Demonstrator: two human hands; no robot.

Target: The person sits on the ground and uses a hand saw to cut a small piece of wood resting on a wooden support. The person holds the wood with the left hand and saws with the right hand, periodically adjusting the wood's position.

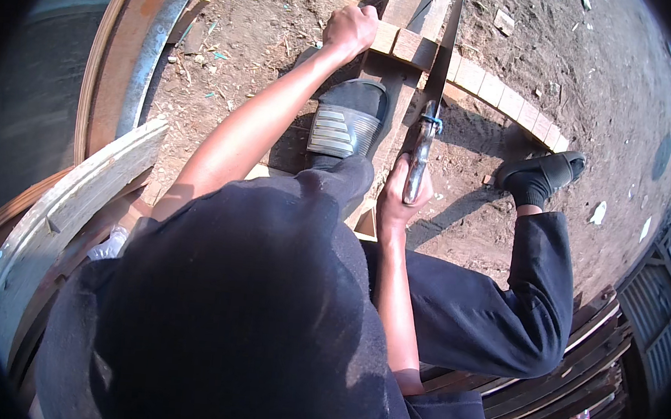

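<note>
A long wooden strip [491, 89] with crosswise lines along it lies across a thicker plank [404, 0] on the ground. My left hand [352, 31] is closed around the strip's left end. In my right hand [404, 196] is the handle of a handsaw [441, 74], with a blue tie where handle and blade meet. The blade points away from me and crosses the strip a little right of the plank's middle. From this angle I cannot tell how deep its teeth sit in the wood. My left foot, in a black slide sandal [348, 120], is beside the strip.
My other sandal [542, 172] is near the strip's right end. Curved boards [68, 196] and a large panel [115, 58] stand at the left. Stacked wooden slats [558, 385] lie at the lower right. Wood scraps [504, 22] dot the dirt ground.
</note>
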